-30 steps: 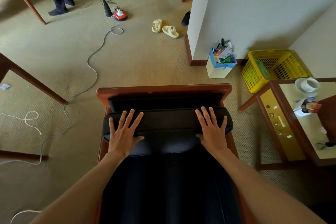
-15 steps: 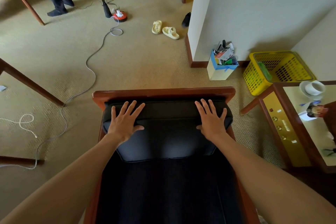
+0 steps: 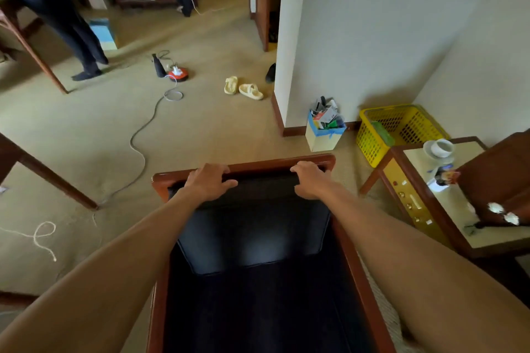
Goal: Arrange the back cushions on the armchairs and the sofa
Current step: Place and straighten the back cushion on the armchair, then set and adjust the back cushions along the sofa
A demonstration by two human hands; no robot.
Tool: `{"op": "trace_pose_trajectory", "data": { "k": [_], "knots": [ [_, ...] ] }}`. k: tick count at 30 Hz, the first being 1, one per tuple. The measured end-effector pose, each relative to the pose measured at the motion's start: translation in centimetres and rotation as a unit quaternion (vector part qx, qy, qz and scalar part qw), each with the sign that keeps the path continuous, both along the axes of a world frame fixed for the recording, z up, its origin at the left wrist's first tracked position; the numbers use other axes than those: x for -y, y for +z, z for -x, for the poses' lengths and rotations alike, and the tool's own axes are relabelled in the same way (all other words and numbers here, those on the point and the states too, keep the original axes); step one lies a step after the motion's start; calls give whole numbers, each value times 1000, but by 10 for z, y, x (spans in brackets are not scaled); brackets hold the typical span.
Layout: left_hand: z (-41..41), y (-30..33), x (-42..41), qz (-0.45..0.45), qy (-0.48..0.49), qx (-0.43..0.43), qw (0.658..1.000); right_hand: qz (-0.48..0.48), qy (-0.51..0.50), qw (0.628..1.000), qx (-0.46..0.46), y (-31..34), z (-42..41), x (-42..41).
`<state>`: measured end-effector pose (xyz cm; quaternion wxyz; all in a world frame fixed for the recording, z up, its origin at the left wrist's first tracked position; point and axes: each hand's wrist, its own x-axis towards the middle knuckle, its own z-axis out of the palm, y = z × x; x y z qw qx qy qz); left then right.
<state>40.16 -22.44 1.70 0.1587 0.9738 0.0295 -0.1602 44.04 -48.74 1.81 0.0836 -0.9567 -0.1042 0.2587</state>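
Note:
A black back cushion (image 3: pixel 252 235) stands against the backrest of a wooden-framed armchair (image 3: pixel 315 160) directly below me. My left hand (image 3: pixel 209 182) curls over the cushion's top edge on the left, fingers hooked at the wooden top rail. On the right side my right hand (image 3: pixel 311 179) grips the same top edge, knuckles bent. The black seat (image 3: pixel 252 312) lies below the cushion. Fingertips of both hands are hidden behind the cushion's top.
A side table (image 3: pixel 447 209) with a cup (image 3: pixel 441 147) stands right of the chair, a yellow basket (image 3: pixel 401 129) and a paper bag (image 3: pixel 325 132) behind it. A cable (image 3: pixel 137 146), slippers (image 3: pixel 243 89) and a person's legs (image 3: pixel 71 26) are on the carpet beyond.
Both hands went from lying flat on the cushion's face to curling over its top edge. The cushion has risen upright against the backrest, and my view has lifted.

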Motion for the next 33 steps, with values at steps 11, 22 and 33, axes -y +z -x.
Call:
{"op": "trace_pose_trajectory", "data": {
  "k": [11,22,33],
  "knots": [
    [18,223,135,54,-143,163,975,-43,-125,971,201,217,86,110],
    [161,353,440,128,-389,231,883,-19,-374,876,303,345,344,370],
    [451,375,747,198,-595,202,752,84,-564,766,298,368,703,598]
  ]
}}
